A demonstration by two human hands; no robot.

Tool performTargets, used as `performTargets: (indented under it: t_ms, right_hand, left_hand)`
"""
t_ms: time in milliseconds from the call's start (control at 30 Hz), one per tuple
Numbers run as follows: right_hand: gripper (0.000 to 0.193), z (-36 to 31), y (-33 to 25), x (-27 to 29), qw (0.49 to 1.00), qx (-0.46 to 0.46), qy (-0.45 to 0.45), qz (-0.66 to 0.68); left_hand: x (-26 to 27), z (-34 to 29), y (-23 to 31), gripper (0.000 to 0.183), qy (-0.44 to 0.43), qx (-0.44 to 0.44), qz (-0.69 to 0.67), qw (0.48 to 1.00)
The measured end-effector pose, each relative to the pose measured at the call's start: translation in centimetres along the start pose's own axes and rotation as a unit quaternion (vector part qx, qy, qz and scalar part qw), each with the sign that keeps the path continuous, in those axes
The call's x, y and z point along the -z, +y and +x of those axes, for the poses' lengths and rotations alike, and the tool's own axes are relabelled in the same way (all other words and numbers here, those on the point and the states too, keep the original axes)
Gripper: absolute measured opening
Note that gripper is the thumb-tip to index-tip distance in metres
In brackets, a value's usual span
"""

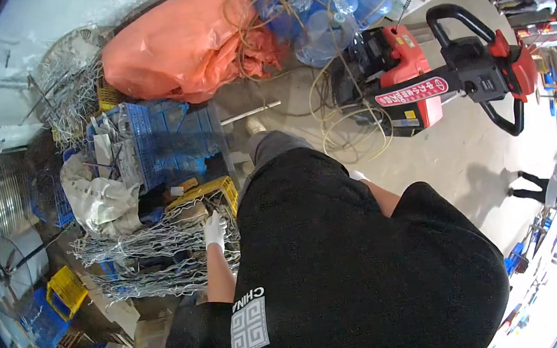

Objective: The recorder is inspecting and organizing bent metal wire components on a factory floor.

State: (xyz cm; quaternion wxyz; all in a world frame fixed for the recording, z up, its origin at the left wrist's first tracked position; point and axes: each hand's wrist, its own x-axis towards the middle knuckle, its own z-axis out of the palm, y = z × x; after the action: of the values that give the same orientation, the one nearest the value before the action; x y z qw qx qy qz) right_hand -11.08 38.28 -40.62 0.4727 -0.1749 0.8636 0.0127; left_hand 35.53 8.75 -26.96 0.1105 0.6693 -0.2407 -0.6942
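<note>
Lettering (250, 297) marks shirt (370, 268) and red label (411, 92); left grip (215, 230) at wires (146, 244), right grip (358, 175) half-hidden, both closures unclear.

Black shirt (351, 285), pale emblem (249, 328), white gloves (214, 230); trousers (278, 145) apparently grey.

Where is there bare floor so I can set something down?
The widest bare patch is the pale floor between the red machine and your black shirt. Nearer the machine, yellow hose loops across it. Your left is crowded: wires at your left hand, blue crates beyond, then the orange sheet.
</note>
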Motion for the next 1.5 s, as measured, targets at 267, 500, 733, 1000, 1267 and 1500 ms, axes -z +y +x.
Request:
performTargets:
  t_ms: [267, 500, 733, 1000, 1267, 1500]
  right_hand:
    - [0.039, -7.7, -16.1, 9.8, 0.985, 0.000, -0.094, 0.147]
    - [0.038, 4.0, -16.7, 12.9, 0.876, 0.310, -0.004, -0.369]
    - [0.038, 0.7, -31.8, 15.4, 0.891, 0.350, -0.033, -0.287]
    - [0.044, 1.1, -48.3, 13.1, 0.940, 0.192, -0.183, -0.216]
    - [0.050, 0.2, -59.7, 8.8, 0.849, 0.305, -0.201, -0.382]
    - [0.048, 6.8, -63.1, 9.2, 0.717, 0.478, -0.270, -0.429]
  left_hand:
    - [1.7, -2.2, -8.3, 0.036, 0.141, 0.020, -0.101, 0.985]
    - [-3.9, 1.5, -14.2, 0.034, 0.164, 0.009, -0.208, 0.964]
    - [-7.9, 1.8, -23.9, 0.033, 0.245, 0.023, -0.368, 0.897]
    - [-14.3, -6.7, -18.6, 0.031, 0.314, 0.063, -0.478, 0.817]
    - [-21.7, -7.3, -15.2, 0.037, 0.333, 0.097, -0.537, 0.769]
    - [-26.7, -8.6, -7.7, 0.041, 0.371, 0.107, -0.580, 0.717]
